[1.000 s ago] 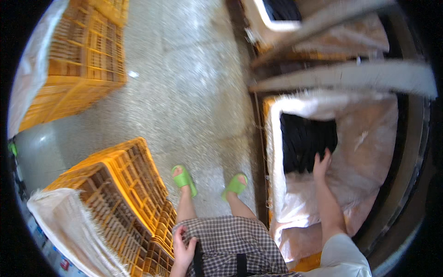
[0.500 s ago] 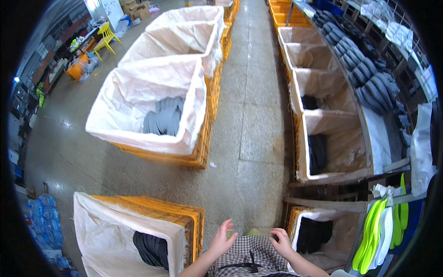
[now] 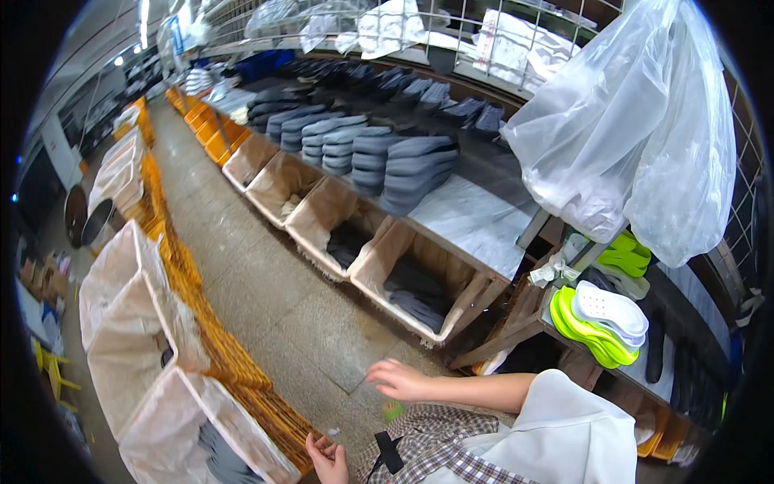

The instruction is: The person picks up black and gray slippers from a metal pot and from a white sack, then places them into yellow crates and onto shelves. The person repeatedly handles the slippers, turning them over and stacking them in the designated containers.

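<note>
Both hands look empty: left hand [image 3: 326, 461] just past 6 o'clock, fingers loosely bent, right hand [image 3: 401, 379] at 6, fingers slightly curled above the floor [image 3: 310, 319]. Nearest thing to the left one is the lined crate [image 3: 165, 419] around 7–8: orange plastic lattice, baggy whitish cloth, curved grey pieces [image 3: 224, 461] inside. Can't tell if fingers touch it. Floor's hard, speckled, a narrow aisle running toward 10–11. Chunky grey sole-shaped stacks [image 3: 417, 173] sit on a bench [image 3: 476, 230] near 12–1; neon-yellow soles [image 3: 584, 335] near 4. Wrinkly clear bags [image 3: 613, 121] at 2 hide some wire mesh [image 3: 556, 36].
</note>
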A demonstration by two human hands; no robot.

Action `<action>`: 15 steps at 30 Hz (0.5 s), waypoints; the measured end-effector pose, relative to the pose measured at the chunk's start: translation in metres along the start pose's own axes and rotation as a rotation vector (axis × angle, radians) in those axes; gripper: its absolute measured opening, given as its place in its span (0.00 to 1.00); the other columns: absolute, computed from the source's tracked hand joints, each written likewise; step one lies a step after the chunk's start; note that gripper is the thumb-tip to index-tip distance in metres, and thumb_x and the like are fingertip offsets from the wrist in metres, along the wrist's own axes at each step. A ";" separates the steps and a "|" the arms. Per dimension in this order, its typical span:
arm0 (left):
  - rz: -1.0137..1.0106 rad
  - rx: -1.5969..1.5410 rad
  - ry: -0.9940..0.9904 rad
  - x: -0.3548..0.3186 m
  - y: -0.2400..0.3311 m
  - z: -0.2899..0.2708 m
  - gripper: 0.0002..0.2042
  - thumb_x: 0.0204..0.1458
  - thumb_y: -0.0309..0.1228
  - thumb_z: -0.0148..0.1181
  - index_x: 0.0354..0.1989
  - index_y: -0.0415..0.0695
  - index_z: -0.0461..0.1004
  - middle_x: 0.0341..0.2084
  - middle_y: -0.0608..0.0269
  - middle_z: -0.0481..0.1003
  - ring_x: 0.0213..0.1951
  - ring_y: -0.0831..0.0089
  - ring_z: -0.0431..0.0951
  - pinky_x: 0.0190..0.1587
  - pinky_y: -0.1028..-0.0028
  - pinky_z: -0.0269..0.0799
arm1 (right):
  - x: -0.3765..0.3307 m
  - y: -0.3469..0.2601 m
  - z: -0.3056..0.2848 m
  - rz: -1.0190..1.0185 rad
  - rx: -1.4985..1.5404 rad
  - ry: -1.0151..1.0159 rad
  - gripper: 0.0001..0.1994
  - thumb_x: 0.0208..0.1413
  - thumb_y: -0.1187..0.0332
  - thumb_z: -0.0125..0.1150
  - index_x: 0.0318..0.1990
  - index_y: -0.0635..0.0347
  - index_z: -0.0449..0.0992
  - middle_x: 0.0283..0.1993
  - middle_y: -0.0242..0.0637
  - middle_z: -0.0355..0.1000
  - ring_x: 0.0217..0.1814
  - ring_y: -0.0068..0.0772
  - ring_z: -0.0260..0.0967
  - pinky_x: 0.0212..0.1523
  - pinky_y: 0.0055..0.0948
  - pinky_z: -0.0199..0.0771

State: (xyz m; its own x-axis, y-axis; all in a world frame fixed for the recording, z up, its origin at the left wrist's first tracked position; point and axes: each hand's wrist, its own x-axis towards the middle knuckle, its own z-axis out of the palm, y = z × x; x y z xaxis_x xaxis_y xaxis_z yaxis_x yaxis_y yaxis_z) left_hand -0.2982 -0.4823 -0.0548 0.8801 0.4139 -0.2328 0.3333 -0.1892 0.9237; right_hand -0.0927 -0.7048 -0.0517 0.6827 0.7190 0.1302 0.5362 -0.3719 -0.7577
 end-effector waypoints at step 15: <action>0.340 0.233 -0.453 0.287 0.065 -0.031 0.35 0.51 0.27 0.60 0.66 0.41 0.46 0.50 0.47 0.66 0.45 0.62 0.73 0.48 0.68 0.70 | 0.108 0.082 -0.235 0.212 0.087 1.477 0.11 0.54 0.82 0.47 0.45 0.62 0.68 0.42 0.31 0.67 0.41 0.21 0.62 0.45 0.19 0.63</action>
State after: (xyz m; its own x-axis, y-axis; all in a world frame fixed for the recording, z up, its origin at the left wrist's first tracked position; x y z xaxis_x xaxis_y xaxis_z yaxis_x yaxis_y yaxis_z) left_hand -0.0346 -0.3487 -0.0520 0.9894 -0.1143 -0.0898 0.0282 -0.4550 0.8901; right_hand 0.1416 -0.7956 0.0505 0.6442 -0.5892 0.4877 0.3711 -0.3168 -0.8729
